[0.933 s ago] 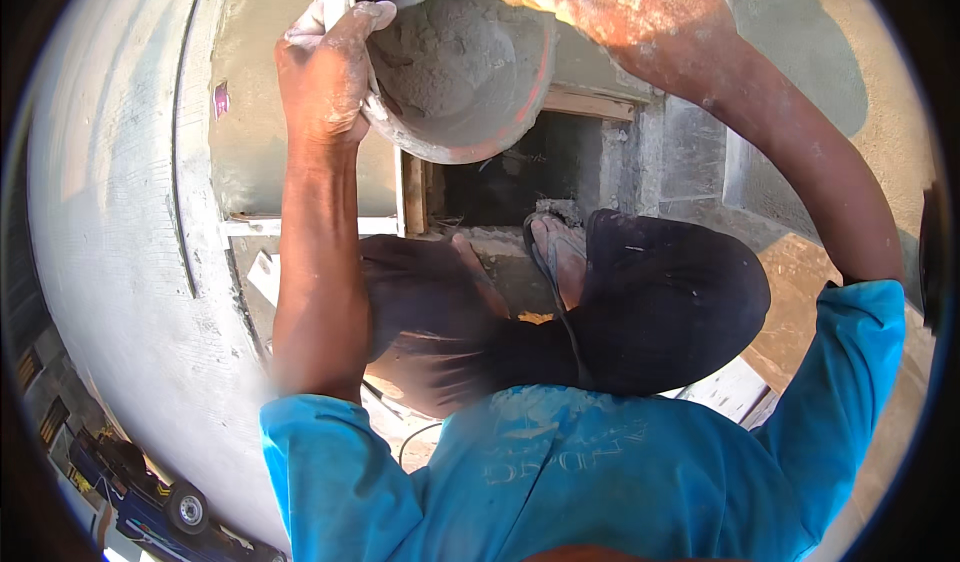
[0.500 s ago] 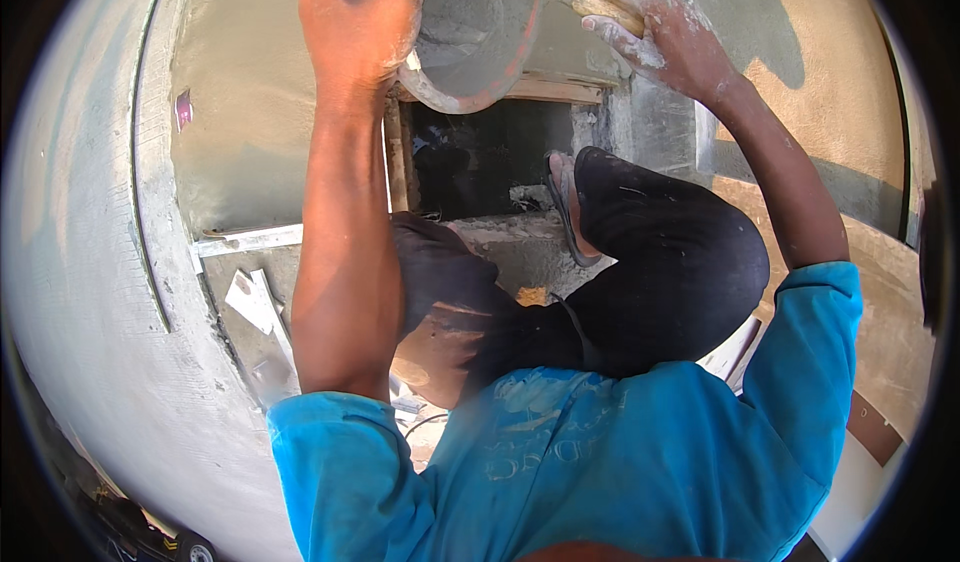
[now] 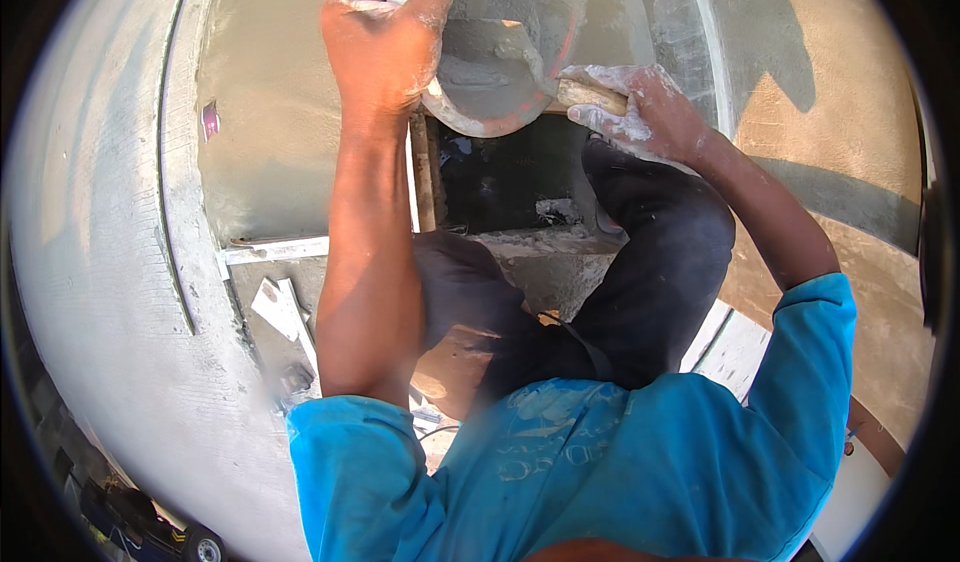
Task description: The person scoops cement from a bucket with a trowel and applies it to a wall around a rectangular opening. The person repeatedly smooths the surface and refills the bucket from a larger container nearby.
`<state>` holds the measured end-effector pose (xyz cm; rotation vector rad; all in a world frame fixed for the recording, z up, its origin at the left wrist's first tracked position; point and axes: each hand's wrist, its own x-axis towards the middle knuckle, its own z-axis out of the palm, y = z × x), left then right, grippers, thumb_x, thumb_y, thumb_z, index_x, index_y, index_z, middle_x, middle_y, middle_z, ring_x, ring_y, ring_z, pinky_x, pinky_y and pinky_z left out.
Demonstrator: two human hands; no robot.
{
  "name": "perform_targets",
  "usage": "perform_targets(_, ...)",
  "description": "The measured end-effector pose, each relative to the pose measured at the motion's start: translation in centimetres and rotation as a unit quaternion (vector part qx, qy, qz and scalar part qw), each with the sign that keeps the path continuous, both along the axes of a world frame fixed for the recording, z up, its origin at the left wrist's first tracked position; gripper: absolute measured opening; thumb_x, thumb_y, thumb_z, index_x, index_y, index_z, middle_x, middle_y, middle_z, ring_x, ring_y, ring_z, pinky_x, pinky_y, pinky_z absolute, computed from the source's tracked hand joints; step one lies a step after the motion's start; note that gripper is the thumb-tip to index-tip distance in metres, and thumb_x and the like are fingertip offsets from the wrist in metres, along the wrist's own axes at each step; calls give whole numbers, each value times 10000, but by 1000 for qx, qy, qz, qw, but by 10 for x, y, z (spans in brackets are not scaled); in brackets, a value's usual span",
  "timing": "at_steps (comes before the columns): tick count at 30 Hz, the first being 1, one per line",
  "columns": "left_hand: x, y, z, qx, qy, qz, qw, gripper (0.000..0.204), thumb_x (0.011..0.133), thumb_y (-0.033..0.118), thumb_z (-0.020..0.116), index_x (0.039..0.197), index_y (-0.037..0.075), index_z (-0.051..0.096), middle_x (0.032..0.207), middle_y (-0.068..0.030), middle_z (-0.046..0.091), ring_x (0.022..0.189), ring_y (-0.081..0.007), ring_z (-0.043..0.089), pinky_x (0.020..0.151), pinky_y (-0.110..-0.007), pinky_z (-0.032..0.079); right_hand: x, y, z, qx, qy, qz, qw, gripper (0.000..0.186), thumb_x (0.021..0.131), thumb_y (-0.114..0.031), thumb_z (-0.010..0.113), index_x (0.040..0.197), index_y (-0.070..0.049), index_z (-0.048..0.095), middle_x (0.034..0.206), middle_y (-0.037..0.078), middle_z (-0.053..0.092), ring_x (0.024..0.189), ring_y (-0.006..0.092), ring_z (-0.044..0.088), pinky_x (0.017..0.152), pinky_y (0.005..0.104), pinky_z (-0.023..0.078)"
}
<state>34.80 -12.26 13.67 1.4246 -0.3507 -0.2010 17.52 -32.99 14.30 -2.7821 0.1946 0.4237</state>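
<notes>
A grey round bowl with wet mortar in it is held up at the top middle, above a dark opening. My left hand is closed on the bowl's left side, thumb over a whitish edge. My right hand is wrapped round the wooden handle of a trowel at the bowl's right rim. The trowel's blade appears to be inside the bowl, coated in mortar, so its outline is hard to make out. White dried material covers the fingers of both hands.
The dark rectangular opening lies below the bowl, with a rough ledge in front of it. Smooth plastered surface spreads to the left, edged by a white strip. White scraps lie beside my left forearm. My bent legs are close below.
My right hand has moved down toward the bowl, and the trowel's blade has dropped from above the rim into it. The view has shifted slightly, and my right leg has drawn inward.
</notes>
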Motion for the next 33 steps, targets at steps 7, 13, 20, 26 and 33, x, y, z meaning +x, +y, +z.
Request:
perform_targets(7, 4, 6, -19, -15, 39, 54, 998, 362, 756, 10, 649, 1107, -78, 668, 848, -37, 626, 750, -106, 544, 683, -247, 444, 25, 0, 9, 507, 218, -199, 810, 476, 940, -470, 601, 1199, -70, 596, 853, 84, 616, 564, 124, 604, 444, 248, 487)
perform_targets(13, 2, -13, -21, -61, 81, 95, 990, 372, 801, 37, 643, 1144, -101, 608, 1009, -138, 643, 909, -203, 626, 838, -331, 511, 28, -34, -37, 668, 232, -236, 667, 383, 1001, -373, 524, 1229, -66, 534, 778, 58, 555, 463, 71, 520, 339, 200, 421)
perform_targets(20, 13, -6, -46, -69, 186, 221, 955, 353, 818, -28, 543, 1162, -99, 581, 1090, -184, 639, 979, -287, 662, 871, -401, 571, 39, -97, -63, 795, 171, -201, 547, 336, 1015, -309, 503, 1236, -57, 483, 816, 76, 549, 463, 86, 520, 328, 203, 430)
perform_targets(26, 4, -5, -42, 36, 171, 214, 961, 122, 878, 80, 543, 889, -13, 621, 929, -98, 637, 784, -182, 620, 690, -326, 527, 56, -205, -90, 779, 3, -287, 557, 235, 988, -276, 523, 1124, -88, 483, 838, 66, 562, 507, 83, 540, 339, 202, 432)
perform_targets(33, 1, -19, -33, 6, 223, 253, 941, 206, 847, 77, 556, 1002, -43, 619, 942, -113, 654, 834, -225, 654, 745, -350, 543, 152, -333, -128, 459, -292, -410, 732, 387, 933, -280, 592, 1234, -44, 535, 902, 70, 631, 610, 133, 595, 478, 286, 491)
